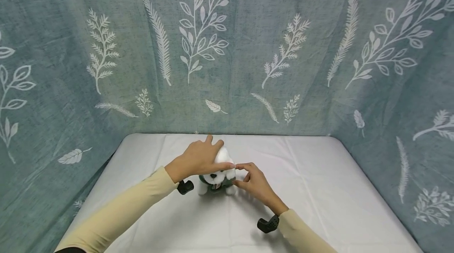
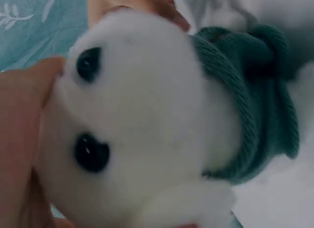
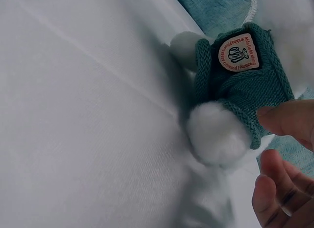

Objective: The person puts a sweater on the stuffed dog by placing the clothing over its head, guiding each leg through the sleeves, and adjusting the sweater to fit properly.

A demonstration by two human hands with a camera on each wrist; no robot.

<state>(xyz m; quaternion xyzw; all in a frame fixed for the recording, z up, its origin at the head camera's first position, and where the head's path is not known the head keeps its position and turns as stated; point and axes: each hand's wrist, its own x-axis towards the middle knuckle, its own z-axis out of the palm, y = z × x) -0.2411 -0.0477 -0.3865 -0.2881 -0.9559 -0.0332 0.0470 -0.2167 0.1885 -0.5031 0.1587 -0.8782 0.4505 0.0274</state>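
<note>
A white plush dog (image 1: 223, 153) with dark eyes and a green knitted garment (image 3: 245, 83) stands upright on the white table. My left hand (image 1: 199, 157) holds its head from the side, thumb across the front of the face and the other fingers around the top and back. Large in the left wrist view are the dog's head (image 2: 152, 85) and the green collar (image 2: 245, 90). On the dog's other side is my right hand (image 1: 256, 183), its thumb (image 3: 289, 121) touching the garment's edge. Its other fingers are bent and apart from the thumb.
The table (image 1: 283, 158) has a lightly creased white cover. Blue-green curtains (image 1: 244, 48) with white leaf prints stand behind it and at both sides. A round patch (image 3: 239, 53) with lettering is on the garment. Black wrist cameras (image 1: 268, 224) sit below both hands.
</note>
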